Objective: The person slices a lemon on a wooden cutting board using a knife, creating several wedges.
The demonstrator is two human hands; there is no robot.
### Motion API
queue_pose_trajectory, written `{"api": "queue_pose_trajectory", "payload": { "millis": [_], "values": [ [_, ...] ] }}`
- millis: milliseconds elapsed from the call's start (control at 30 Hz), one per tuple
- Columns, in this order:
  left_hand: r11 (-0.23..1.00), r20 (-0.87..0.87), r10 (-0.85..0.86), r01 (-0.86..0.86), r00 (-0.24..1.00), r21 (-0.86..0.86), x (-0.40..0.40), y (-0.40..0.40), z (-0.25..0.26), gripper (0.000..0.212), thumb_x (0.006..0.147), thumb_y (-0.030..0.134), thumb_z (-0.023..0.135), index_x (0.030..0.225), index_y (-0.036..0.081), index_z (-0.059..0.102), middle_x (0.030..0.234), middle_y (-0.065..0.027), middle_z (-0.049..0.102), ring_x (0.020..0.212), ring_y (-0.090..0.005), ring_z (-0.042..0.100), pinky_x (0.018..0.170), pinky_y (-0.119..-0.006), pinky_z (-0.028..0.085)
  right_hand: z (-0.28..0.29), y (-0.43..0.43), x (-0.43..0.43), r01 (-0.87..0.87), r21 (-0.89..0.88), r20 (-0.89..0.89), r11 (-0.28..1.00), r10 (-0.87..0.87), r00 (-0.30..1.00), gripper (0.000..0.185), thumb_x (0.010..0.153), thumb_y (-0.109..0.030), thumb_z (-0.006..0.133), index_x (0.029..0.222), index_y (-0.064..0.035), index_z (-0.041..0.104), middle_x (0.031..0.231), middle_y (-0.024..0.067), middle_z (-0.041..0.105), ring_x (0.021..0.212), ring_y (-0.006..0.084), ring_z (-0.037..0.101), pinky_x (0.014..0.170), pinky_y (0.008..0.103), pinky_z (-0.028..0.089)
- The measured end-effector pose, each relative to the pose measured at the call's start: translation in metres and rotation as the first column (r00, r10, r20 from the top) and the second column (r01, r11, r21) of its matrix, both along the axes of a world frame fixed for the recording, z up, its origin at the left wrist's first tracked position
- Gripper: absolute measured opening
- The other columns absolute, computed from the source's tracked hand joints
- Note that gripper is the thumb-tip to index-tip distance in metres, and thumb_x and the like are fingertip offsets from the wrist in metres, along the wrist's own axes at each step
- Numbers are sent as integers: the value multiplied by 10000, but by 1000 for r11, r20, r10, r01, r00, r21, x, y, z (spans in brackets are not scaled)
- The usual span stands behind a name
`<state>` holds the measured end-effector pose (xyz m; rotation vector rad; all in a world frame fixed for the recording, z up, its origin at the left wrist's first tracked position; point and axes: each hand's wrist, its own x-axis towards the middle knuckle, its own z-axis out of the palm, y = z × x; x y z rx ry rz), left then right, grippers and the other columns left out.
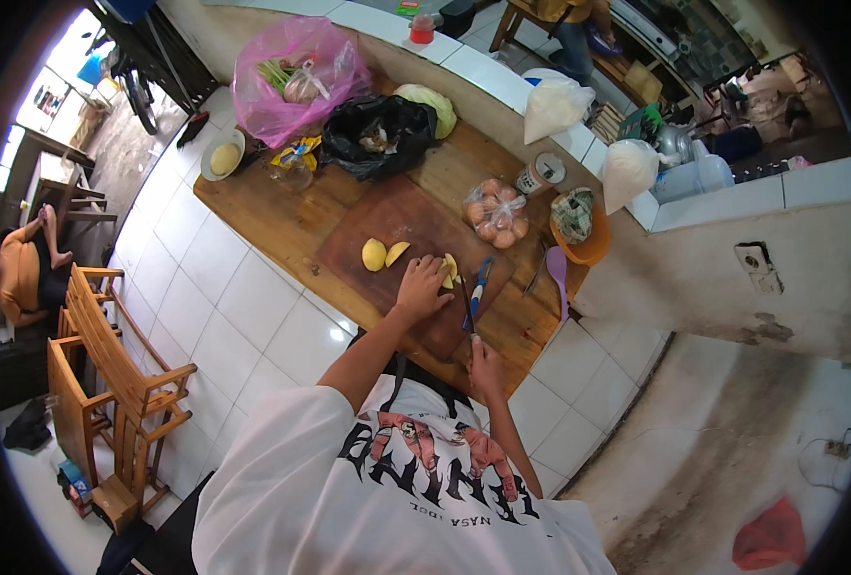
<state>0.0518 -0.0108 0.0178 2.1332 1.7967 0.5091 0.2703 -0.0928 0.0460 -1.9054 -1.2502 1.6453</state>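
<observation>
On the reddish-brown cutting board (pixel 368 208), my left hand (pixel 423 287) rests over peeled yellow potato pieces (pixel 450 267). My right hand (pixel 486 368) grips the handle of a knife (pixel 466 305), whose dark blade lies beside those pieces. A larger peeled potato piece (pixel 374 254) and a cut wedge (pixel 397 253) sit to the left of my left hand. To the right of the knife lies a blue and white peeler (pixel 478 291). What my left fingers press on is partly hidden.
The wooden table (pixel 260 208) also bears a pink bag (pixel 289 86), a black bag (pixel 375 162), a cabbage (pixel 429 108), a bag of eggs (pixel 496 213), a can (pixel 540 175), an orange basket (pixel 591 237), a purple spoon (pixel 558 269) and a bowl (pixel 217 162). A tiled ledge borders it. Other people are farther off.
</observation>
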Motion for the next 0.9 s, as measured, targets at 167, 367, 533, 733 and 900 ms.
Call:
{"api": "queue_pose_trajectory", "payload": {
  "millis": [167,367,533,733,900],
  "values": [
    [996,30,68,-69,997,52,9,4,-17,550,754,374,775,1205,101,619,1262,-56,577,1201,-248,500,1023,-421,351,2,12,-4,4,-26,-6,1000,-4,1000,530,1040,-526,403,818,-65,543,525,5,464,377,122,451,355,296,354],
    [993,6,118,-118,993,26,3,0,-12,474,767,362,763,1145,100,649,1217,-31,610,1173,-235,519,1019,-418,348,-23,18,-11,-43,53,4,998,43,999,518,1038,-522,417,823,-68,543,511,2,451,356,117,426,341,293,322],
    [995,30,87,-88,996,39,3,2,-1,544,778,358,751,1237,91,633,1341,-38,578,1191,-242,502,1027,-411,354,-28,21,-21,-4,-25,2,1000,4,1000,538,1032,-506,437,802,-40,578,547,34,500,449,147,505,423,321,374],
    [995,-53,-99,98,994,-15,-13,13,-10,596,795,371,745,1298,81,610,1404,-37,550,1222,-252,485,1040,-398,355,-20,22,-29,173,-103,-240,980,-193,951,502,1045,-506,409,812,-77,528,522,-7,448,363,97,407,343,254,323],
    [999,-10,5,-5,1000,-36,-10,7,-12,613,790,394,752,1292,70,613,1396,-38,562,1233,-260,492,1039,-405,362,-19,25,-31,143,-149,-271,978,-180,946,498,1047,-503,409,826,-74,528,526,-8,452,365,92,405,348,254,330]
  ]
}}
